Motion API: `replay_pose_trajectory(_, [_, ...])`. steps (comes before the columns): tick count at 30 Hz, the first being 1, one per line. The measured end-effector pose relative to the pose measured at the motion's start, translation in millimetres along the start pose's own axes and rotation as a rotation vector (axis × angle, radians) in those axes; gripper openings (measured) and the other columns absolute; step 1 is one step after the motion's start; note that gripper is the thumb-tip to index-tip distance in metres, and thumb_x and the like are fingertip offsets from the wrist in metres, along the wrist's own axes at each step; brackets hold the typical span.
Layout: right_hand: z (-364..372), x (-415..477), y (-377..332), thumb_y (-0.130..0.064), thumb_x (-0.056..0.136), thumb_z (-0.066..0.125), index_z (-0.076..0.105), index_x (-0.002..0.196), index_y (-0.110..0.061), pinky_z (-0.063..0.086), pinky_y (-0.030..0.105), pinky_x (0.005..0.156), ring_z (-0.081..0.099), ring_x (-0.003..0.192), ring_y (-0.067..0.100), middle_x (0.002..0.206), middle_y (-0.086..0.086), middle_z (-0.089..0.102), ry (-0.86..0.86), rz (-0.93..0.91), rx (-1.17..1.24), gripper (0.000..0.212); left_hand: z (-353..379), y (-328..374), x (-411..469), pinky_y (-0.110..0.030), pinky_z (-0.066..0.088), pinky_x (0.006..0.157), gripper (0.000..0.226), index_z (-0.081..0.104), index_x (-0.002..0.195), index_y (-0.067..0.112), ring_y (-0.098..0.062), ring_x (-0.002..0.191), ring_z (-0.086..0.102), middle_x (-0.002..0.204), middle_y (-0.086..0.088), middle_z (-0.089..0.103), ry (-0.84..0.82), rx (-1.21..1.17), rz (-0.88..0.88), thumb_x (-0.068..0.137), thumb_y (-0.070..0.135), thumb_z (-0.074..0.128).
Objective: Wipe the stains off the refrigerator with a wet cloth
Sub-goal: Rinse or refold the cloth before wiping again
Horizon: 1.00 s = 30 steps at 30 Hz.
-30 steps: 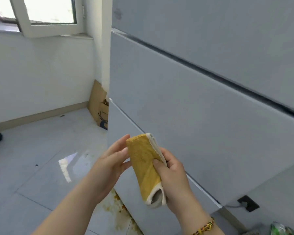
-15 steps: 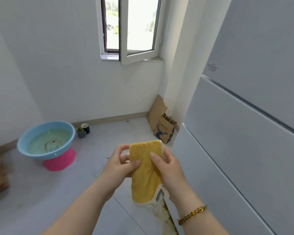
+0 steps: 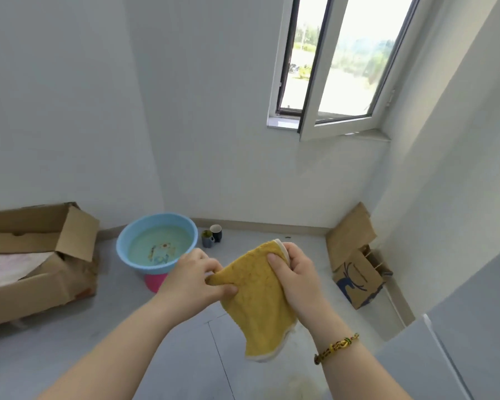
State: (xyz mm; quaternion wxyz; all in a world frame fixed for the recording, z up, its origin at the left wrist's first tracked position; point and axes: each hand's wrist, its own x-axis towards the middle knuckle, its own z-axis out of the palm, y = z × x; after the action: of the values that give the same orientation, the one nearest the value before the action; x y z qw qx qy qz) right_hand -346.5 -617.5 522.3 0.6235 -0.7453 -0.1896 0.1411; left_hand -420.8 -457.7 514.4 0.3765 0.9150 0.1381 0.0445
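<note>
The left hand (image 3: 197,272) pinches one corner of the yellow cloth (image 3: 257,307), and the right hand (image 3: 298,272) has its grip closed on the top edge. The refrigerator (image 3: 474,342) shows only at four o'clock, apart from the cloth. I think a very wet cloth may drip on the grey floor (image 3: 70,356) and make it slippery. A blue basin (image 3: 126,262) with water stands at ten o'clock, a cardboard box (image 3: 41,272) at nine, an open window (image 3: 344,67) at one.
</note>
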Motion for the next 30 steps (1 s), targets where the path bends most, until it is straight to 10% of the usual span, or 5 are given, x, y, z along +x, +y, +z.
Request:
replay_pose_trajectory(9, [88,154,-6,-0.015,0.093,0.049,0.060,0.084,-0.015,0.050,0.031,0.071,0.058,0.076,0.017,0.082,0.003,0.061,-0.136,0.177,0.246,0.013,-70,-102,95,-0.035,0.043,0.072,0.042,0.060,0.075,0.016,-0.018,0.067,0.055,0.067,0.001,0.061,-0.055,-0.800,-0.263,0.044,0.039,0.075])
replay_pose_trajectory(14, [192,273,29,-0.020,0.094,0.048,0.062,0.089,-0.013,0.051,0.037,0.079,0.061,0.086,0.021,0.090,0.006,0.065,-0.064,0.311,0.352,0.016,-104,-198,198,-0.019,0.052,0.049,0.017,0.062,0.094,0.002,-0.013,0.058,0.067,0.070,-0.006,0.071,0.245,-1.365,-0.380,0.078,0.009,0.061])
replay_pose_trajectory(25, [362,447,165,-0.011,0.089,0.057,0.050,0.113,-0.017,0.049,0.028,0.076,0.058,0.098,0.018,0.106,0.004,0.060,-0.167,0.635,0.168,0.026,-111,-414,379,-0.030,0.048,0.071,0.018,0.061,0.098,0.009,-0.022,0.090,0.061,0.095,-0.006,0.065,0.351,-1.197,-0.806,0.092,0.022,0.051])
replay_pose_trajectory(30, [415,515,274,-0.013,0.092,0.050,0.047,0.088,-0.029,0.043,0.027,0.080,0.053,0.086,0.010,0.092,-0.008,0.055,-0.257,0.650,-0.044,0.017,-59,-508,437,-0.028,0.037,0.085,0.032,0.051,0.118,0.007,-0.020,0.097,0.049,0.108,-0.006,0.056,0.494,-0.660,-0.842,0.097,0.027,0.037])
